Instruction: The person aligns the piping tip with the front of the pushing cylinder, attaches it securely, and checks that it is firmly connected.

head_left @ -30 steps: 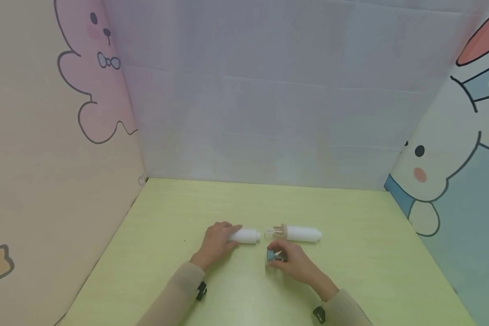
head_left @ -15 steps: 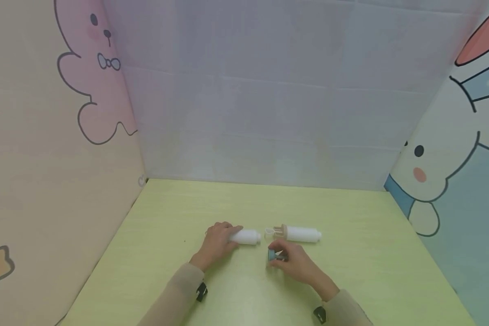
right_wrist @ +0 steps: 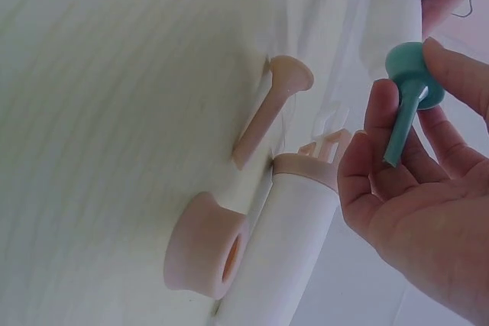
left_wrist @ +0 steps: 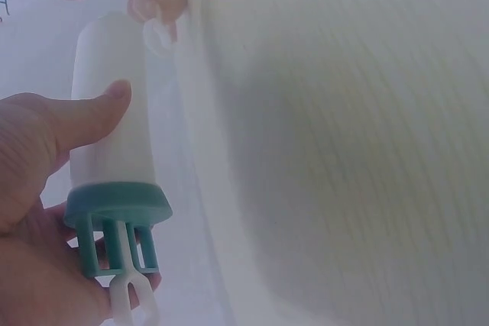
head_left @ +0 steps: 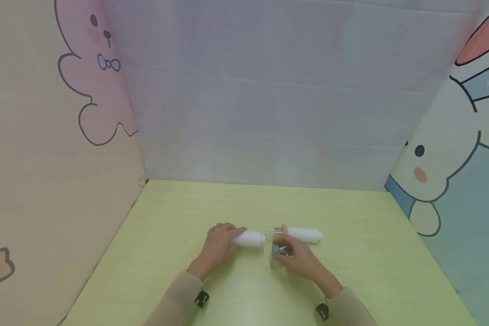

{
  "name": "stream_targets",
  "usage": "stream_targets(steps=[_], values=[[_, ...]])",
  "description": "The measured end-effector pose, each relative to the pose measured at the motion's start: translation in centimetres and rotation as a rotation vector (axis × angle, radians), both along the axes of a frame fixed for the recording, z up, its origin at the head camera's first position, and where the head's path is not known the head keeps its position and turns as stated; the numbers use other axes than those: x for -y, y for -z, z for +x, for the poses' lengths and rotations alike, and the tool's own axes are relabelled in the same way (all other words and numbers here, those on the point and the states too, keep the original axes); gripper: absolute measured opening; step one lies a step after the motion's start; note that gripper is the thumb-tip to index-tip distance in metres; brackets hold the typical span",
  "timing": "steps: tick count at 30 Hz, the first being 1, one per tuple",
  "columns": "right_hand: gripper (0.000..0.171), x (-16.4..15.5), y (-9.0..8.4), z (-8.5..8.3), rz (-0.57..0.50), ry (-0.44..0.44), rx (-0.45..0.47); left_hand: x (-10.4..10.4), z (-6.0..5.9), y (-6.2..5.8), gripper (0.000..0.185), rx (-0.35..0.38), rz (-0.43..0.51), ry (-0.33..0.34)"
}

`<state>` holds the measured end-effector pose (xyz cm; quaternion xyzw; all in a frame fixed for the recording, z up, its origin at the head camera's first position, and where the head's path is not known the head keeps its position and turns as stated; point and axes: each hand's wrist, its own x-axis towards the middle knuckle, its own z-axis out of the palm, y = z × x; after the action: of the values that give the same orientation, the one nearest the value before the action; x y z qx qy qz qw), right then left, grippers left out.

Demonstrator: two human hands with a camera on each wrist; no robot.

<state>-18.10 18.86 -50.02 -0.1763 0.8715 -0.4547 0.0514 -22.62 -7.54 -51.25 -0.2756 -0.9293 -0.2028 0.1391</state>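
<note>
Left fingers (left_wrist: 107, 101) round white tube (left_wrist: 111, 97); right fingers (right_wrist: 382, 124) pinching teal plunger (right_wrist: 409, 89) beside it.

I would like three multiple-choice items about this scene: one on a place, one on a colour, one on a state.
1. Where does the pink-capped white tube lie?
A. on the green table
B. in the left hand
C. against the back wall

2. What colour is the plug that the right hand holds?
A. pink
B. teal
C. yellow

3. How is the left hand occupied?
A. flat on the table
B. curled, holding nothing
C. holding the teal-capped white tube

Answers:
1. A: the right wrist view shows it lying on the table, beside a loose pink ring and pink plug.
2. B: its disc and stem are teal between thumb and fingers.
3. C: the left wrist view shows the thumb lying on the tube and the fingers under it.
</note>
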Motion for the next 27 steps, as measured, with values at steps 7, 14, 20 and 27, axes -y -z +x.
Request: stream_targets(steps=[7, 14, 20, 27], values=[[0.040, 0.1, -0.1, -0.3, -0.010, 0.007, -0.031, 0.0, 1.1, -1.0, 0.047, -0.008, 0.024, 0.007], [0.035, 0.1, 0.0, -0.6, -0.068, 0.006, -0.029, -0.4, 2.0, -1.8, 0.046, -0.006, 0.040, 0.028], [0.031, 0.2, -0.2, -0.6, -0.111, -0.005, -0.035, -0.7, 2.6, -1.7, 0.046, -0.015, 0.044, 0.031], [0.031, 0.4, -0.4, -0.5, -0.140, -0.021, -0.027, -0.9, 2.9, -1.4, 0.047, -0.032, 0.049, 0.016]])
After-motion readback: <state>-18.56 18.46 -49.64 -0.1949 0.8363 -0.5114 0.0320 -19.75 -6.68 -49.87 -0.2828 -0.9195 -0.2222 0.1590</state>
